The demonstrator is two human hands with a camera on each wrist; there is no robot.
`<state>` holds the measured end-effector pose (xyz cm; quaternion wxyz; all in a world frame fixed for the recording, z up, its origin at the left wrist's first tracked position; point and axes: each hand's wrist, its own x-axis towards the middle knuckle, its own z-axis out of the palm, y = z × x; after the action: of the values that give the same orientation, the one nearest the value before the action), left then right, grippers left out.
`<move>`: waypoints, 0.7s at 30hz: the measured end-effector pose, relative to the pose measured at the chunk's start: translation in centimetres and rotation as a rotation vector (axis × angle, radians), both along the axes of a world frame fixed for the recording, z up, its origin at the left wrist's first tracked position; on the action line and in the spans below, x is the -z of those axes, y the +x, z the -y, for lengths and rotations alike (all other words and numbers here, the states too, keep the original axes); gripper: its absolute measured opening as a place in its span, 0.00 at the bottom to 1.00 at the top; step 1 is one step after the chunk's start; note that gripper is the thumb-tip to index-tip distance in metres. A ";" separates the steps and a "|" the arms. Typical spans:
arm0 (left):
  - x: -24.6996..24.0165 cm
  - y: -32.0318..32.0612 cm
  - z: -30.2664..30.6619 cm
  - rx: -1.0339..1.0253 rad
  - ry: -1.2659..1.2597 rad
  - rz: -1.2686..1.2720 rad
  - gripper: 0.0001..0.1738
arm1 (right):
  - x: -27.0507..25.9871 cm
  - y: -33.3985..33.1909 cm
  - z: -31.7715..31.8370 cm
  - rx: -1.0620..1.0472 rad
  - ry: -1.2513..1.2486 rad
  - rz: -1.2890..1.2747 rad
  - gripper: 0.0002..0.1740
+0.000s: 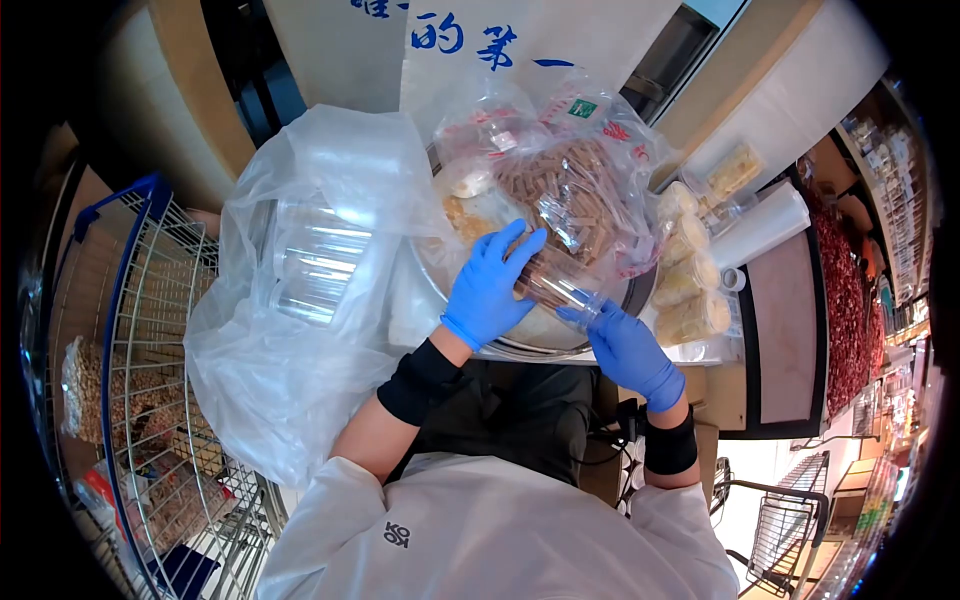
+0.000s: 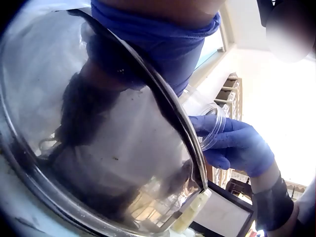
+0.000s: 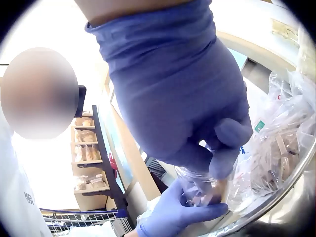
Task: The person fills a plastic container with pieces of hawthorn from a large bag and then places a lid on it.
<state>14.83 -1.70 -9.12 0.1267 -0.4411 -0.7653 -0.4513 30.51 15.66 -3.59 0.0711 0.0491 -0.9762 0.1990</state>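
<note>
A clear plastic jar (image 1: 570,286) lies tilted over a round metal basin (image 1: 530,353), with brown strips inside its left end. My left hand (image 1: 490,287), in a blue glove, grips that end, fingers over the top and thumb below. At the jar's mouth, the gloved right hand (image 1: 635,352) holds the rim between fingers and thumb; the left wrist view shows these fingers at the clear rim (image 2: 215,126). Just beyond the jar, an open plastic bag of brown strips (image 1: 580,205) rests in the basin. From the right wrist, the left hand (image 3: 173,210) appears around the jar's lower part.
Several jars with pale contents (image 1: 690,270) stand right of the basin, beside a roll of clear plastic bags (image 1: 765,225). A large translucent bag (image 1: 290,390) with clear empty jars (image 1: 322,262) sits left. A shopping cart (image 1: 150,400) stands at far left.
</note>
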 end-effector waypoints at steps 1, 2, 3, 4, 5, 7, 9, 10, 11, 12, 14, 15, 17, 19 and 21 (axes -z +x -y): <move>0.0 0.0 0.0 0.000 -0.002 -0.012 0.50 | 0.4 -0.1 -0.3 -0.032 -0.001 -0.012 0.24; 0.1 0.0 0.0 -0.002 -0.001 -0.013 0.50 | 0.5 -0.1 -0.5 -0.033 0.000 -0.013 0.24; 0.1 0.0 0.0 -0.001 0.008 -0.019 0.50 | 0.5 -0.1 -0.6 -0.020 -0.033 0.001 0.25; 0.1 0.0 0.1 0.000 0.017 -0.026 0.51 | 0.5 -0.1 -0.6 -0.007 -0.067 0.014 0.26; 0.1 0.0 0.1 0.001 0.017 -0.026 0.51 | 0.5 -0.2 -0.6 -0.006 -0.068 0.014 0.26; 0.0 0.0 0.1 -0.005 0.028 -0.012 0.51 | 0.0 -0.4 -0.6 -0.088 -0.202 -0.007 0.26; -0.1 0.1 0.2 0.000 0.031 0.004 0.51 | -0.7 -0.3 -0.5 -0.064 -0.258 0.047 0.26; -0.1 0.1 0.2 0.003 0.033 0.019 0.51 | -0.8 -0.3 -0.4 -0.043 -0.315 0.100 0.26; -0.1 0.1 0.1 0.004 0.032 0.019 0.51 | -0.7 -0.3 -0.4 -0.042 -0.315 0.100 0.26; 0.0 0.1 0.1 0.003 0.029 -0.001 0.50 | -0.5 -0.3 -0.4 -0.033 -0.278 0.085 0.26; 0.0 0.1 0.1 0.002 0.025 -0.021 0.50 | -0.2 -0.2 -0.4 -0.025 -0.241 0.070 0.26; 0.0 0.1 0.1 0.003 0.031 -0.039 0.49 | 0.0 -0.1 -0.6 -0.030 -0.260 0.128 0.25; 0.1 0.1 0.1 0.004 0.038 -0.058 0.49 | 0.8 0.0 -1.1 -0.034 -0.278 0.183 0.25; 0.1 0.2 0.0 0.006 0.053 -0.067 0.48 | 1.7 0.0 -1.7 -0.125 -0.169 0.063 0.26; 0.2 0.1 0.0 0.020 0.072 -0.066 0.48 | -1.0 0.0 -0.4 -0.001 -0.354 0.285 0.26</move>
<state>14.97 -1.66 -9.31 0.1633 -0.4586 -0.7394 -0.4651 30.53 16.09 -2.55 -0.0603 0.0079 -0.9261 0.3723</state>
